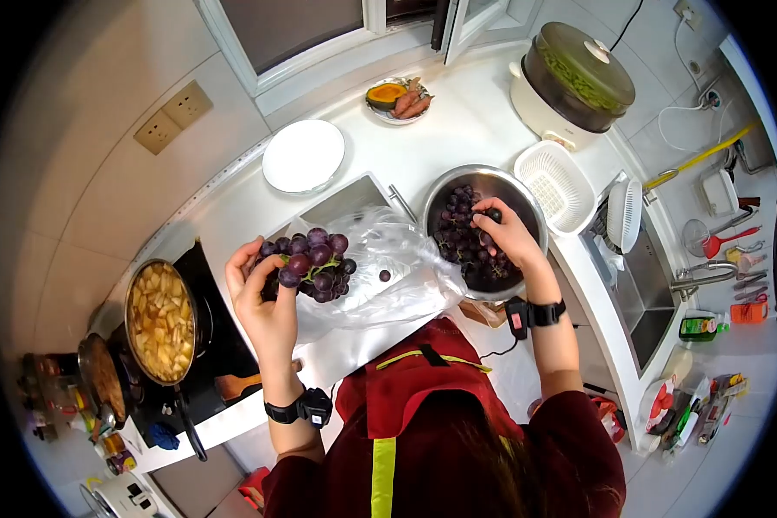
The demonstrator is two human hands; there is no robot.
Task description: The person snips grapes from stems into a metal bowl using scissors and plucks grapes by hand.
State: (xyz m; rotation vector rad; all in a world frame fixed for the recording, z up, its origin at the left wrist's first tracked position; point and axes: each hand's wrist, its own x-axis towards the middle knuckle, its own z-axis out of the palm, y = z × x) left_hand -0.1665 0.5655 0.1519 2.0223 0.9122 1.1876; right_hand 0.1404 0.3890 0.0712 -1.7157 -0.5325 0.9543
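Observation:
My left hand (266, 289) is closed around a bunch of dark purple grapes (319, 256), held up over a clear plastic bag (371, 302). One loose grape (384, 276) lies on the bag. On the right, my right hand (502, 231) is over a steel bowl (540, 226), its fingers pinching a single dark grape (493, 215). Inside the bowl lie many more loose grapes (462, 242). Part of the held bunch is hidden behind my left fingers.
A pan of cut chunks in liquid (160, 324) sits on the black stove (220, 345) at left. Behind the bag are a white plate (304, 155) and a dish of squash (387, 95). A white basket (557, 186) and sink (656, 293) stand right, an electric steamer (570, 86) behind.

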